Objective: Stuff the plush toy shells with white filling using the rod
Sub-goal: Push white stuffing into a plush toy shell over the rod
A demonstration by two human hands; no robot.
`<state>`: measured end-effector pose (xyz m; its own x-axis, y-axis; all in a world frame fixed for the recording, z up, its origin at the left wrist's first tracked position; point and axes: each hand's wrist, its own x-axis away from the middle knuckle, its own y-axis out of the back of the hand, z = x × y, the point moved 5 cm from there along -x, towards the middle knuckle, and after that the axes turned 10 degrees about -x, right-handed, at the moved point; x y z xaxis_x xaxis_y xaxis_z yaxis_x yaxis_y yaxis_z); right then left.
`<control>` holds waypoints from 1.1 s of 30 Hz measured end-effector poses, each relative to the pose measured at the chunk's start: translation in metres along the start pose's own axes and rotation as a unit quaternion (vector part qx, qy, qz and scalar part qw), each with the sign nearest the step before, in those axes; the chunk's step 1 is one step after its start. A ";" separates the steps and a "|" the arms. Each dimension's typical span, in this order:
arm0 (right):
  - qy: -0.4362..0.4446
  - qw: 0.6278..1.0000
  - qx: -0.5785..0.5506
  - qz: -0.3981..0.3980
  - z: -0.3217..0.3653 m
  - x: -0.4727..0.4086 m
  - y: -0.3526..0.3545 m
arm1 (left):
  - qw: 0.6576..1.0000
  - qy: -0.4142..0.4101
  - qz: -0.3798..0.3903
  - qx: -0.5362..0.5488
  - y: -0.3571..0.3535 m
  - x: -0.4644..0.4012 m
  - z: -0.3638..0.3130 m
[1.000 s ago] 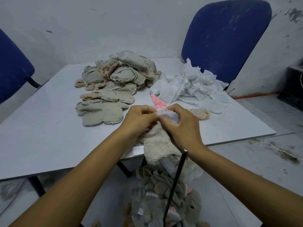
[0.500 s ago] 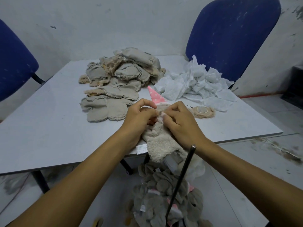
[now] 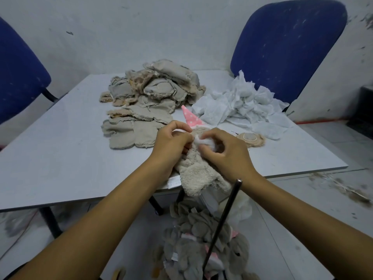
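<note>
Progress check, near to far. Pile of grey plush pieces (image 3: 201, 245) on the floor below the edge of the surface (image 3: 60, 154); can't tell if they're stuffed or not. Rod (image 3: 224, 219) stands unheld, leaning up toward the right wrist. Not in use yet. Cream plush shell (image 3: 199, 174) hangs over the near edge, top end on the surface. Left hand (image 3: 171, 142) pinches the shell's opening; right hand (image 3: 226, 150) pinches a wad of white filling (image 3: 203, 140) at that opening. So: hand-feeding stage, rod-packing left to do. Farther back, a stack of flat inside-out shells (image 3: 149, 102) looks unfilled, and the white filling heap (image 3: 242, 106) is large. I'd judge most of the task remains.
</note>
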<state>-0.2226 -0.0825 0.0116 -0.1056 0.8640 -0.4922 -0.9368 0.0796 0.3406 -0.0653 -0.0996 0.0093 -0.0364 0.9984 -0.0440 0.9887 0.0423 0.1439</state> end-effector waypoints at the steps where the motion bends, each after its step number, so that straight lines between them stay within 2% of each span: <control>1: 0.006 1.000 0.015 -0.009 0.001 0.000 -0.001 | 1.000 -0.008 0.004 -0.007 -0.001 0.001 0.000; 5: 0.015 0.998 0.055 0.010 0.003 0.000 -0.006 | 0.999 -0.027 0.009 -0.041 0.000 0.004 -0.002; 9: 0.006 0.998 0.038 0.044 0.005 0.000 -0.006 | 0.999 -0.020 -0.009 -0.043 0.005 0.004 -0.004; 15: 0.029 0.986 0.134 0.095 0.005 0.002 -0.021 | 0.997 -0.035 -0.005 -0.070 0.005 0.005 -0.006; 17: 0.031 0.987 0.128 0.089 0.005 0.001 -0.019 | 0.996 -0.045 -0.001 -0.082 0.005 0.005 -0.007; 21: 0.027 0.998 0.042 0.047 0.007 -0.001 -0.008 | 0.996 -0.043 -0.009 -0.080 0.007 0.004 -0.008; 26: 0.051 0.986 0.147 0.056 0.003 0.002 -0.021 | 0.993 -0.053 -0.003 -0.102 0.004 0.006 -0.009; 28: 0.058 0.989 0.124 0.057 0.004 0.002 -0.019 | 0.994 -0.047 -0.007 -0.100 0.005 0.004 -0.010; 31: -0.001 0.998 -0.015 0.061 0.002 0.000 -0.006 | 0.996 -0.029 -0.017 -0.077 0.008 0.001 -0.011; 33: 0.016 0.996 0.014 0.081 0.004 -0.001 -0.006 | 0.996 -0.026 -0.016 -0.088 0.008 0.001 -0.010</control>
<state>-0.2157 -0.0823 0.0130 -0.2658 0.8500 -0.4548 -0.8972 -0.0455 0.4392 -0.0584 -0.0979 0.0205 -0.0559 0.9933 -0.1016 0.9464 0.0852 0.3115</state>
